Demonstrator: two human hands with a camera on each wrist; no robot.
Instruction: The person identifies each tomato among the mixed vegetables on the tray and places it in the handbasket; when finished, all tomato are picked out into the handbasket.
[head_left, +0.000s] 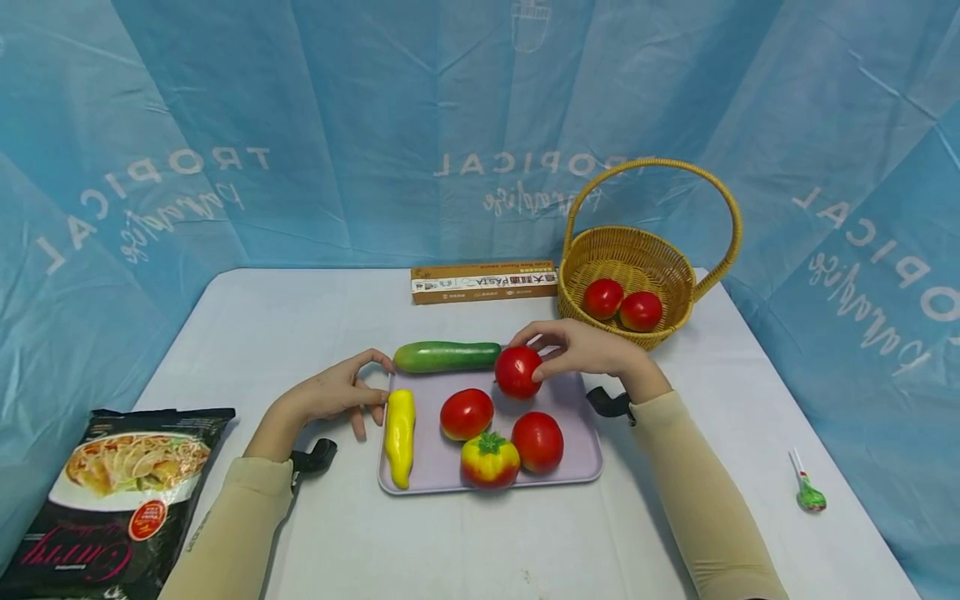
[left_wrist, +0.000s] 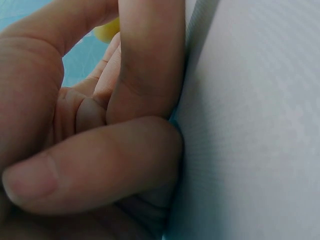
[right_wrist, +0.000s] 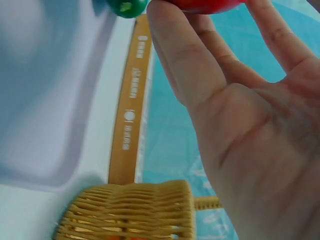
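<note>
My right hand (head_left: 592,348) pinches a red tomato (head_left: 517,372) between thumb and fingers, above the back of the lilac tray (head_left: 573,433). In the right wrist view only the underside of the tomato (right_wrist: 210,5) shows. My left hand (head_left: 330,393) is at the tray's left edge, fingers loosely bent, fingertips close to a yellow pepper (head_left: 400,442). In the left wrist view the left fingers (left_wrist: 100,165) rest by the white surface, gripping nothing visible. A green cucumber (head_left: 446,357) lies along the tray's back edge. Two red tomatoes, left (head_left: 467,414) and right (head_left: 537,442), and a red-yellow, green-topped fruit (head_left: 490,467) sit on the tray.
A wicker basket (head_left: 678,312) with a tall handle stands at back right, holding two red fruits (head_left: 603,298). Left of it lies a brown pasta box (head_left: 483,282). A black noodle packet (head_left: 123,500) is at front left, a green lollipop (head_left: 810,493) at right.
</note>
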